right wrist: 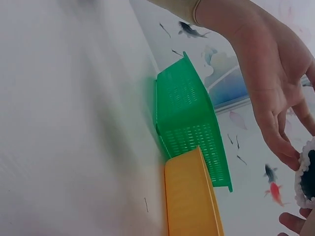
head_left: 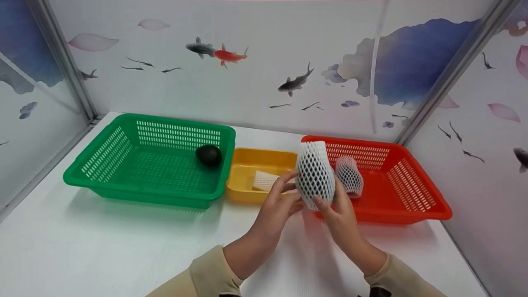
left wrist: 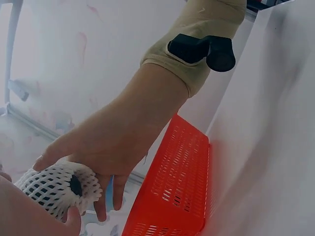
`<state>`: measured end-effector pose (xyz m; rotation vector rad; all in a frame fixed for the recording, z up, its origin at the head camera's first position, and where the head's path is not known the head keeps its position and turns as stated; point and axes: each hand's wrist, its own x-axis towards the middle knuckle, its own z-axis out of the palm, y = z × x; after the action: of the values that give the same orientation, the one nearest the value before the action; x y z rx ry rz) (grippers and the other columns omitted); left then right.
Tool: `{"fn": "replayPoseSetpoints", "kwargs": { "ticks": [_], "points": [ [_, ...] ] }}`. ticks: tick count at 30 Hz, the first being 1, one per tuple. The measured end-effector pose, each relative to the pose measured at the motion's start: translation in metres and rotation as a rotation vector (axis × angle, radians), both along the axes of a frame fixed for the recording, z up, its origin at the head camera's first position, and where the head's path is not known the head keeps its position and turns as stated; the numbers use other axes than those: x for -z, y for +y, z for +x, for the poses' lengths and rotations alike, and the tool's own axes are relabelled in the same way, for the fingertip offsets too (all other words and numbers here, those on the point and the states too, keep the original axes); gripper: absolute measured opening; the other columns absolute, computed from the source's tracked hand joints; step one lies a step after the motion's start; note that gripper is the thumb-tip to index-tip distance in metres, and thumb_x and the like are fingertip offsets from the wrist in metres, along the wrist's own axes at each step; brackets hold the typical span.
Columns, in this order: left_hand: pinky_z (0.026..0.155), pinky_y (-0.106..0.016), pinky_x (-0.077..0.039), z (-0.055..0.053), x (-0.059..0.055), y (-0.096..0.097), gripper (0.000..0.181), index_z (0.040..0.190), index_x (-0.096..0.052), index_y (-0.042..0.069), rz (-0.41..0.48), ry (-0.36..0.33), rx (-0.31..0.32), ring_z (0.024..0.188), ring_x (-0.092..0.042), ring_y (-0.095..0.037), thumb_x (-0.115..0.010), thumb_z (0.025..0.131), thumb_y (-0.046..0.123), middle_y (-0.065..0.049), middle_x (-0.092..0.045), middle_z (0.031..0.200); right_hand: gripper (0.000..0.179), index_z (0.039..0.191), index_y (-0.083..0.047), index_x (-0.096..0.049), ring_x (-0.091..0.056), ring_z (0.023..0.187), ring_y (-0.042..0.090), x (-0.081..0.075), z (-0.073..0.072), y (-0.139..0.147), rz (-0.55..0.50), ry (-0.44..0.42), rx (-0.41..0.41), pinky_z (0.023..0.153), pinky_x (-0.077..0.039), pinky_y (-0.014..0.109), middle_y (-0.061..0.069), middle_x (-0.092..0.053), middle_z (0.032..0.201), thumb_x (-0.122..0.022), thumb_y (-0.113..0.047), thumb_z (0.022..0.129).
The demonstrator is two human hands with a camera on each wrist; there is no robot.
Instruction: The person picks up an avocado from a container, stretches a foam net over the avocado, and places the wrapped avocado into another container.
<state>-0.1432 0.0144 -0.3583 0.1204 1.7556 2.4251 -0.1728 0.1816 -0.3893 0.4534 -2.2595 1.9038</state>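
Both hands hold a white foam net sleeve (head_left: 315, 173) upright above the table, with a dark avocado (left wrist: 76, 186) showing through its open end. My left hand (head_left: 277, 204) has its fingers and thumb at the sleeve's left side. On the right, my right hand (head_left: 342, 214) grips its lower part, thumb across the front and fingers along the side. The left wrist view catches my right hand (left wrist: 110, 135) across the sleeve; the right wrist view catches my left hand (right wrist: 270, 78), fingertips at the net's edge (right wrist: 299, 189).
A green basket (head_left: 148, 196) at left holds a dark avocado (head_left: 209, 156). Beside it, a yellow basket (head_left: 243, 197) contains flat white foam netting (head_left: 264, 180). At right, a red basket (head_left: 387, 216) holds a netted piece (head_left: 350, 175). A printed wall (head_left: 255, 90) stands behind.
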Motion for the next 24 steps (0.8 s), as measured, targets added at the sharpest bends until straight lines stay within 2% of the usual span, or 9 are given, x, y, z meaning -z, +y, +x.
{"fn": "replayPoseSetpoints", "kwargs": {
  "ticks": [4,8,11,16,21,24],
  "points": [
    [0.100,-0.034,-0.045,0.001,0.002,0.005,0.047,0.138,-0.051,0.034,-0.078,0.064,0.042,0.119,-0.052,-0.020,-0.055,0.096,0.013,-0.003,-0.044,0.133,0.081,0.150,-0.010,-0.019,-0.040,0.125,0.023,-0.002,-0.001,0.003,-0.025,0.011,0.055,0.088,-0.052,0.027,0.005,-0.035,0.143,-0.070,-0.005,0.087],
    [0.099,-0.033,-0.046,-0.002,0.004,0.012,0.047,0.135,-0.053,0.033,-0.135,0.138,0.067,0.119,-0.053,-0.020,-0.055,0.096,0.008,-0.001,-0.046,0.128,0.076,0.145,-0.008,-0.022,-0.043,0.119,0.025,-0.004,-0.002,0.010,-0.020,0.017,0.096,0.084,-0.053,0.026,0.007,-0.038,0.137,-0.070,-0.003,0.086],
    [0.096,-0.031,-0.048,-0.008,0.006,0.017,0.046,0.133,-0.050,0.031,-0.153,0.167,0.064,0.113,-0.057,-0.021,-0.056,0.095,0.006,-0.002,-0.049,0.121,0.068,0.143,-0.006,-0.025,-0.043,0.117,0.026,-0.005,-0.002,0.016,-0.024,0.014,0.099,0.082,-0.054,0.027,0.009,-0.040,0.134,-0.067,-0.003,0.089],
    [0.091,-0.029,-0.050,-0.022,0.010,0.026,0.036,0.127,-0.047,0.021,-0.168,0.189,0.069,0.103,-0.060,-0.020,-0.056,0.095,0.006,-0.002,-0.055,0.109,0.067,0.146,-0.006,-0.023,-0.041,0.119,0.026,-0.010,-0.004,0.028,-0.034,-0.017,0.089,0.084,-0.053,0.024,0.010,-0.038,0.137,-0.063,-0.003,0.092],
    [0.087,-0.026,-0.051,-0.031,0.016,0.033,0.032,0.122,-0.047,0.023,-0.284,0.211,0.102,0.097,-0.060,-0.014,-0.057,0.095,0.008,0.000,-0.061,0.104,0.061,0.146,-0.004,-0.023,-0.043,0.117,0.025,-0.012,-0.006,0.041,0.005,-0.067,0.091,0.086,-0.051,0.021,0.010,-0.038,0.135,-0.059,-0.007,0.096],
    [0.087,-0.021,-0.050,-0.033,0.021,0.036,0.033,0.121,-0.046,0.026,-0.400,0.256,0.114,0.101,-0.058,-0.008,-0.059,0.095,0.012,0.005,-0.061,0.109,0.058,0.143,-0.004,-0.025,-0.044,0.115,0.025,-0.011,-0.007,0.048,0.035,-0.079,0.107,0.085,-0.051,0.022,0.008,-0.040,0.133,-0.059,-0.009,0.097]
  ]
}}
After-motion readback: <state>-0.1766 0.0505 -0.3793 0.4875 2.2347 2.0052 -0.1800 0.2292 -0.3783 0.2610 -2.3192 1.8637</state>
